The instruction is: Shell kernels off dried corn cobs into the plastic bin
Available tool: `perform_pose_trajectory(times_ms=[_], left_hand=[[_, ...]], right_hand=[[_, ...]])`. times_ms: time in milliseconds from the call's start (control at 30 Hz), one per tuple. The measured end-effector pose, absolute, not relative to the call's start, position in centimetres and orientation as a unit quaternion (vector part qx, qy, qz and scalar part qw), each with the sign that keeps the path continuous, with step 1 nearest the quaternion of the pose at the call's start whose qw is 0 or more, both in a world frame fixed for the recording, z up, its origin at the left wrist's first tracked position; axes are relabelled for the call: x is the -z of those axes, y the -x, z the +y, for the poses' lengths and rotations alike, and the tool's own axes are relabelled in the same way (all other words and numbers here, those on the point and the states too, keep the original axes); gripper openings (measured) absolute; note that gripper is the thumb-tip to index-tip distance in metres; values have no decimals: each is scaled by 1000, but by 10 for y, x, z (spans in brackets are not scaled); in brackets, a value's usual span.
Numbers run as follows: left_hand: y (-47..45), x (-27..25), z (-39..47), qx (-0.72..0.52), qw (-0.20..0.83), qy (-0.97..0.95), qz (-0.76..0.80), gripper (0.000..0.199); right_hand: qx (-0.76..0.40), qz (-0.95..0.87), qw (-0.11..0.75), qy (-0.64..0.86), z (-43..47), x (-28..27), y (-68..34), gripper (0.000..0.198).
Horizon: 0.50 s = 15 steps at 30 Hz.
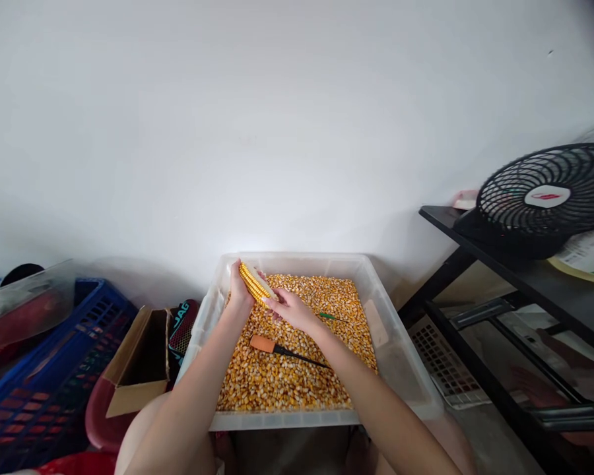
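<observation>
An ear of corn (255,284) is tilted above the bin, yellow kernels on its near side and a pale stripped strip along its upper side. My left hand (239,285) is wrapped round its upper left end. At the lower right end, my right hand (288,307) grips the cob with thumb and fingers. Loose corn kernels (277,389) fill much of the clear plastic bin (400,356). On the kernels lies a screwdriver (263,344) with an orange handle and a dark shaft. A thin green-handled tool (327,316) rests farther back, partly behind my right forearm.
Left of the bin stand an open cardboard box (133,396), a red basin (99,409) and a blue crate (99,297). To the right, a black rack (440,214) carries a black fan (547,196). A white basket (448,369) sits below it. A white wall rises behind.
</observation>
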<state>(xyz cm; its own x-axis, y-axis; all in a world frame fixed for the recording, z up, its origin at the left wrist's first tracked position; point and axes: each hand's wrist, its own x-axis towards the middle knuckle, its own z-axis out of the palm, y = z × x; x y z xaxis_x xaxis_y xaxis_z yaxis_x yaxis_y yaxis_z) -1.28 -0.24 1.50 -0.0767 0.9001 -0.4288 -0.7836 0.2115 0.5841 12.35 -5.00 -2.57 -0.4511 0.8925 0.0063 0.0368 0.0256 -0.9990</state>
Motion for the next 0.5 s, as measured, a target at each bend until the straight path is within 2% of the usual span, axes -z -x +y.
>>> perform_pose_trajectory(times_ms=[167, 500], left_hand=[[12, -7, -1, -622, 650, -122, 419, 38], [8, -7, -4, -615, 661, -97, 420, 36]], right_hand=[[-546, -655, 328, 407, -51, 34, -124, 37], [-553, -610, 320, 468, -47, 38, -122, 49]])
